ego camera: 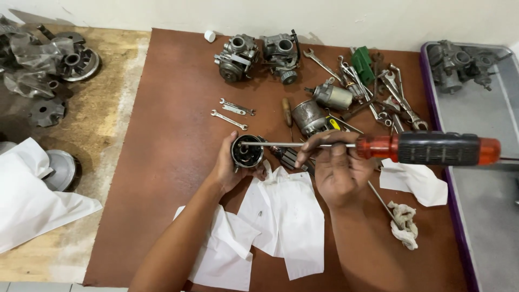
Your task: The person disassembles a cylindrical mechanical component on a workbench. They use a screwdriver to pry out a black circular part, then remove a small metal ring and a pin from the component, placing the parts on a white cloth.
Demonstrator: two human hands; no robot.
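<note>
The left hand is clamped around a small round metal motor housing, with its open end turned up toward the camera. The right hand is closed on the thin steel shaft of a long screwdriver. The tip of the shaft reaches into the top of the housing, and the red and black handle sticks out far to the right of the right hand.

Under both hands lie sheets of white paper on the brown tabletop. Just right of the right wrist lies a dirty white rag.

Beyond the left hand lie two small spanners, and further away stand two grey carburetors. Beyond the right hand lies a cylindrical starter motor body, and behind it is a heap of wrenches. Far to the right of the right hand is a grey tray with a purple rim; another carburetor sits in it.
</note>
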